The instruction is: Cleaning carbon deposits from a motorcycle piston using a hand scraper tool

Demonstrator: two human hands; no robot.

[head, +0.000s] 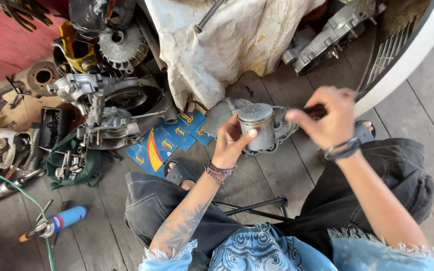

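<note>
My left hand (231, 143) grips a grey metal piston (257, 125), held upright in front of me with its domed crown on top. My right hand (331, 116) is just to the piston's right, fingers pinched on a dark-handled tool (315, 109) whose working end points at the piston's side; the tip is hidden behind my fingers. Both wrists wear bracelets. Behind the piston a flat grey engine cover (285, 131) lies on the wooden floor (287, 175).
An engine block (107, 108) with loose parts lies at left, beside blue cardboard boxes (169, 140), a green rag with bolts (74, 160) and a blue gas torch (59, 222). A stained white cloth (232, 40) and a white curved panel (408, 55) sit behind.
</note>
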